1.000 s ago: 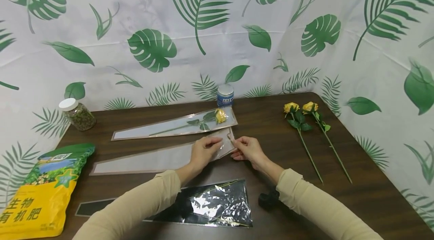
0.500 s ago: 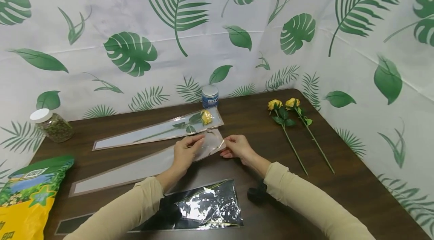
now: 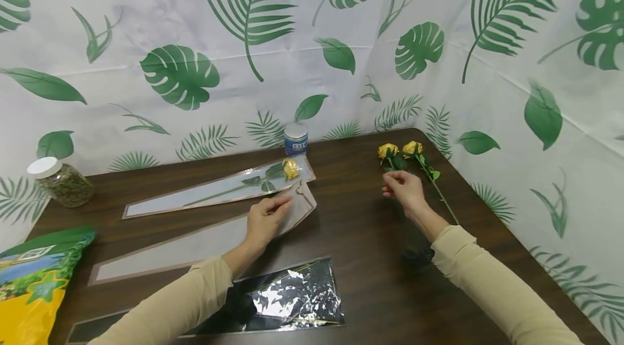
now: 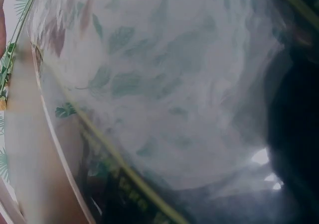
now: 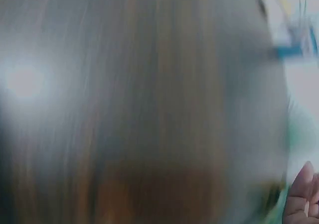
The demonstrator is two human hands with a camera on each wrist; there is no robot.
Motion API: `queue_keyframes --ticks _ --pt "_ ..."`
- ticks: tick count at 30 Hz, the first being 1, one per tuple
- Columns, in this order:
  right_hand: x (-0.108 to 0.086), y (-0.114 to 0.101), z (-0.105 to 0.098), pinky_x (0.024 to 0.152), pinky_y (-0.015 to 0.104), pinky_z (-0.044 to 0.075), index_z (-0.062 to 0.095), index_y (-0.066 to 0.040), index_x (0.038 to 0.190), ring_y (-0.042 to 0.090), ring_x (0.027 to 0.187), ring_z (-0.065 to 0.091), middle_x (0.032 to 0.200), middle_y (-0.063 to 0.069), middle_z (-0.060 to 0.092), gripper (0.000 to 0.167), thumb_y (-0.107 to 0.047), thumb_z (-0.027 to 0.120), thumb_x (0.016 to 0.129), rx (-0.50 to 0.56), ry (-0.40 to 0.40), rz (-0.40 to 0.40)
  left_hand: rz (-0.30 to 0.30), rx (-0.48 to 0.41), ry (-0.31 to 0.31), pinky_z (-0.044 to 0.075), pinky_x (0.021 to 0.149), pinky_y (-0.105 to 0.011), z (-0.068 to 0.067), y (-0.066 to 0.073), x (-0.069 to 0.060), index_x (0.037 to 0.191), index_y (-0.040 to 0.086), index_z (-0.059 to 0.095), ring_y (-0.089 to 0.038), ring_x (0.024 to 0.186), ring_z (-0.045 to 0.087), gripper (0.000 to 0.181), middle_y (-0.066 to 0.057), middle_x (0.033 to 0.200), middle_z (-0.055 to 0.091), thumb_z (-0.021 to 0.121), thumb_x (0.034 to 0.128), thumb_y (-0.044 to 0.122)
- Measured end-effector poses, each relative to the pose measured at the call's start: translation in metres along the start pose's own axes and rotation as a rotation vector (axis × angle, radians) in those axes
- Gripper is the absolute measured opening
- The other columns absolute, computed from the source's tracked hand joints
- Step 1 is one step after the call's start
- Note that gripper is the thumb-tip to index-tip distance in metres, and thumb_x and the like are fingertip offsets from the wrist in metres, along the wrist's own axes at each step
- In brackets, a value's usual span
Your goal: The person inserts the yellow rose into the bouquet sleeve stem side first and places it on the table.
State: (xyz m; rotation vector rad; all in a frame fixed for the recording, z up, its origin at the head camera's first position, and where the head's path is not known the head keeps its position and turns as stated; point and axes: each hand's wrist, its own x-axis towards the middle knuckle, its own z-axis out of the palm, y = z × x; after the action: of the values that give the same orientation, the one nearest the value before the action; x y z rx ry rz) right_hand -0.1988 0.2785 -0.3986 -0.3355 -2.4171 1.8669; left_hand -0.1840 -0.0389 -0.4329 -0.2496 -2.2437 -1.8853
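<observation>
My left hand point(image 3: 263, 221) pinches the upper edge of a long, tapering white flower sleeve point(image 3: 209, 245), near its wide end, which lifts a little off the table. My right hand point(image 3: 404, 193), fingers loosely curled, is over the table in front of two yellow roses. Nothing shows between its fingers. The left rose point(image 3: 388, 150) has its stem mostly hidden behind this hand; the right rose point(image 3: 412, 148) lies beside it. Behind the white sleeve, another sleeve point(image 3: 166, 200) holds a yellow rose point(image 3: 291, 169). The right wrist view is blurred, with fingertips at its lower right corner.
A black shiny sleeve point(image 3: 292, 299) lies near the front, partly under the left forearm. On the left stand a jar of dried green bits point(image 3: 65, 185) and a yellow-green fertilizer bag point(image 3: 39, 291). A blue tin point(image 3: 296, 139) stands at the back edge of the wooden table point(image 3: 361, 301).
My right hand has let go of the white sleeve's corner and moved right to the roses. My left hand keeps hold of the sleeve. The head view has swung to the right.
</observation>
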Motion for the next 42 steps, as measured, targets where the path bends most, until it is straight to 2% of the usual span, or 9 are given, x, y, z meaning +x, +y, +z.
queue_keyframes --ticks 3,8,13,16,20,25,29,36,42 --pt "0.005 0.007 -0.024 0.065 0.022 0.054 0.052 0.013 0.120 0.002 0.065 0.059 0.092 0.015 0.060 0.033 -0.009 0.051 0.096 -0.182 0.056 -0.004 -0.010 -0.002 0.004 0.042 0.067 -0.011 -0.004 0.001 0.000 0.096 -0.004 0.072 0.005 0.072 0.054 0.016 -0.020 0.097 0.070 0.071 0.0804 0.001" --pt "0.010 0.016 -0.038 0.060 0.026 0.055 0.056 0.012 0.115 0.008 0.066 0.060 0.093 0.021 0.064 0.032 -0.012 0.054 0.094 -0.420 -0.002 0.040 -0.039 0.012 -0.003 0.043 0.067 -0.010 -0.006 0.001 -0.001 0.096 -0.004 0.072 0.005 0.073 0.055 0.016 -0.019 0.098 0.070 0.070 0.0807 0.001" --pt "0.016 0.019 -0.034 0.061 0.031 0.055 0.059 0.012 0.109 0.013 0.066 0.061 0.094 0.024 0.066 0.029 -0.011 0.059 0.091 -0.521 -0.079 0.062 -0.059 0.005 -0.003 0.043 0.067 -0.011 -0.005 0.000 -0.003 0.095 -0.003 0.072 0.005 0.072 0.055 0.016 -0.018 0.098 0.070 0.071 0.0801 0.001" --pt "0.020 0.017 -0.029 0.059 0.029 0.054 0.060 0.012 0.109 0.011 0.064 0.059 0.092 0.021 0.066 0.029 -0.010 0.060 0.090 -0.518 -0.100 0.089 -0.048 0.003 0.008 0.043 0.066 -0.011 -0.004 -0.001 -0.004 0.095 -0.004 0.072 0.005 0.071 0.055 0.015 -0.019 0.096 0.070 0.071 0.0800 0.001" --pt "0.023 0.013 -0.019 0.055 0.021 0.050 0.051 0.015 0.121 0.005 0.059 0.053 0.085 0.008 0.061 0.038 -0.010 0.057 0.092 -0.361 -0.154 0.183 -0.025 0.016 0.020 0.044 0.065 -0.011 -0.004 -0.002 -0.005 0.093 -0.004 0.072 0.006 0.070 0.054 0.014 -0.019 0.094 0.070 0.071 0.0803 0.002" --pt "0.019 0.007 -0.001 0.053 0.015 0.047 0.030 0.011 0.139 0.001 0.056 0.051 0.082 -0.001 0.055 0.052 -0.008 0.051 0.096 0.025 -0.164 0.239 -0.019 0.037 0.012 0.044 0.065 -0.011 -0.005 -0.001 -0.006 0.093 -0.003 0.073 0.006 0.071 0.054 0.014 -0.018 0.093 0.070 0.071 0.0799 0.002" --pt "0.013 0.000 0.015 0.054 0.016 0.047 0.031 0.002 0.135 0.003 0.056 0.054 0.073 -0.004 0.057 0.045 -0.005 0.051 0.095 0.243 -0.120 0.145 -0.011 0.031 0.000 0.044 0.066 -0.011 -0.003 -0.001 -0.004 0.094 -0.002 0.073 0.005 0.071 0.054 0.015 -0.017 0.092 0.070 0.072 0.0798 0.003" --pt "0.012 -0.021 0.030 0.051 0.019 0.049 0.043 -0.012 0.122 0.006 0.053 0.057 0.073 -0.002 0.060 0.029 -0.007 0.052 0.095 0.471 0.038 -0.026 -0.001 0.034 -0.016 0.045 0.066 -0.012 0.003 0.004 -0.001 0.095 -0.001 0.073 0.003 0.072 0.055 0.016 -0.016 0.092 0.070 0.072 0.0801 0.004" --pt "0.013 -0.038 0.045 0.054 0.021 0.051 0.039 -0.007 0.120 0.008 0.055 0.058 0.076 0.003 0.058 0.026 -0.008 0.049 0.097 0.628 0.177 -0.143 0.017 0.039 0.001 0.045 0.066 -0.012 0.003 0.003 0.000 0.094 -0.001 0.073 0.002 0.072 0.056 0.015 -0.016 0.092 0.070 0.072 0.0795 0.003"
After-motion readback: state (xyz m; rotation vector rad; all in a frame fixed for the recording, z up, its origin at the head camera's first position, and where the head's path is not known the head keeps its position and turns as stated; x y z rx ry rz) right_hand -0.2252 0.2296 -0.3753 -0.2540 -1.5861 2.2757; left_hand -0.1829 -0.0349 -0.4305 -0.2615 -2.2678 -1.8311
